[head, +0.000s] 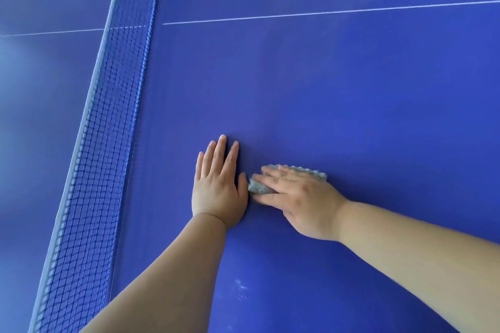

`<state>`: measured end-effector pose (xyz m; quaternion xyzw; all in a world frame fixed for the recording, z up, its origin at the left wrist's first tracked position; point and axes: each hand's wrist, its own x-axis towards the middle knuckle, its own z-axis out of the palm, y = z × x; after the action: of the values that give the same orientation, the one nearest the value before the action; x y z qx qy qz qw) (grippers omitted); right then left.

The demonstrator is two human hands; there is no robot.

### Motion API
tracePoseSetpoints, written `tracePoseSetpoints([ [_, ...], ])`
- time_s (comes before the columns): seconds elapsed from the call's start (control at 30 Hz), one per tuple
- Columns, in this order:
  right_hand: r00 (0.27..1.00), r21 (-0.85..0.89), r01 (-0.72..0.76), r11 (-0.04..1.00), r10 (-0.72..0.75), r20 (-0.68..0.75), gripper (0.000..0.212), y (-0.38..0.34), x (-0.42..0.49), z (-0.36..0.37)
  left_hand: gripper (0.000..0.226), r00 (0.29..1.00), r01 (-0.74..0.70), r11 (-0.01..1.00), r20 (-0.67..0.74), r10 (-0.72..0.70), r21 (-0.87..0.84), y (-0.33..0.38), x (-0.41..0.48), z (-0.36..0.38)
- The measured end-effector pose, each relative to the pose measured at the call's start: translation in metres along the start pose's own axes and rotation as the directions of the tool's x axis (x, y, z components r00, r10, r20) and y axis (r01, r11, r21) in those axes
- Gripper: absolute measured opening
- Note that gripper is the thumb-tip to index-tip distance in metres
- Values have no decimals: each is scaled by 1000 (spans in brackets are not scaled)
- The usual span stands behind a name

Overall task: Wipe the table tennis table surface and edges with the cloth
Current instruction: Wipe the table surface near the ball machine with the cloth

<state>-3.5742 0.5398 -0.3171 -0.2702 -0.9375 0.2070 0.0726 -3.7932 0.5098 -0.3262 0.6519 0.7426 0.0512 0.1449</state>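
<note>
Two bare hands are lying on the blue table tennis table point(365, 94). The left hand point(216, 189) is resting flat, palm down, fingers straight and slightly spread, holding nothing. Just beside its thumb, the cloth point(258, 186) is sitting on the playing surface: grey, textured, bunched at its left end, a scalloped edge showing beyond the fingers. The right hand point(303, 197) is pressing on the cloth with extended fingers, covering most of it. On the left, a blue net point(108, 121) is standing across the table. A thin white line point(324, 12) is crossing beyond the hands. Faint whitish smudges point(240, 289) are showing between the forearms.
</note>
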Motion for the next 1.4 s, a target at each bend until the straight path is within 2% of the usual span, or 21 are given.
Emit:
tracePoseSetpoints([
  [0.03,1000,-4,-6,1000,6,-8,63,12,-3,-5,65,1000,-2,1000,-8,2,-14,3,3,-2],
  [0.1,970,13,-217,976,217,-109,64,47,7,-22,64,999,-2,999,-40,0,-53,12,21,-6],
  [0.2,791,108,-568,816,578,-200,70,112,37,-61,60,997,2,995,-81,-10,-96,35,73,-10],
  [0.27,734,101,-641,761,646,-207,70,136,55,-68,60,996,24,995,-85,-32,-97,45,110,-9],
  [0.33,781,37,-591,806,582,-227,68,134,65,-59,62,995,51,996,-80,-57,-71,47,135,-3],
  [0.43,953,-18,-273,962,268,-143,61,97,45,-28,64,991,69,997,-116,-73,-39,45,144,7],
  [0.53,998,28,-15,999,17,-59,54,79,21,-20,68,988,76,997,-135,-79,-26,43,143,8],
  [0.6,981,39,-141,989,145,-126,59,105,29,-33,69,990,72,997,-118,-73,-10,44,143,7],
  [0.7,784,124,-547,828,559,-271,68,169,64,-68,70,991,84,996,-102,-83,-1,44,142,6],
  [0.77,673,179,-663,727,683,-284,67,199,85,-87,70,991,83,997,-106,-83,-4,45,142,7],
  [0.8,654,173,-683,710,699,-289,66,201,93,-90,70,991,81,997,-108,-81,-7,45,143,8],
  [0.87,723,88,-639,765,635,-271,67,182,97,-80,70,991,79,997,-109,-80,-10,45,144,8],
  [0.97,945,15,-302,953,301,-129,64,116,70,-42,71,990,78,996,-116,-81,-30,43,144,8],
  [1.03,989,57,-126,990,130,-70,59,99,49,-32,70,989,81,996,-120,-86,-39,43,144,8],
  [1.07,988,69,-112,991,118,-95,59,108,46,-35,70,989,79,996,-122,-82,-32,43,144,8],
  [1.13,933,133,-285,949,307,-190,65,143,54,-50,70,990,72,997,-117,-74,-19,43,144,8],
  [1.2,783,233,-508,829,558,-276,68,188,75,-76,69,990,79,997,-118,-81,-19,42,143,8],
  [1.3,596,258,-695,671,739,-314,65,240,109,-106,69,990,73,997,-119,-75,-19,43,143,8],
  [1.33,581,227,-723,653,752,-312,66,241,118,-108,69,990,72,997,-120,-74,-20,43,144,8],
  [1.37,614,173,-717,675,730,-300,68,234,124,-105,69,990,72,997,-121,-74,-21,43,144,8],
  [1.4,694,104,-664,740,663,-282,69,220,124,-97,69,990,70,997,-122,-72,-23,43,144,8],
])
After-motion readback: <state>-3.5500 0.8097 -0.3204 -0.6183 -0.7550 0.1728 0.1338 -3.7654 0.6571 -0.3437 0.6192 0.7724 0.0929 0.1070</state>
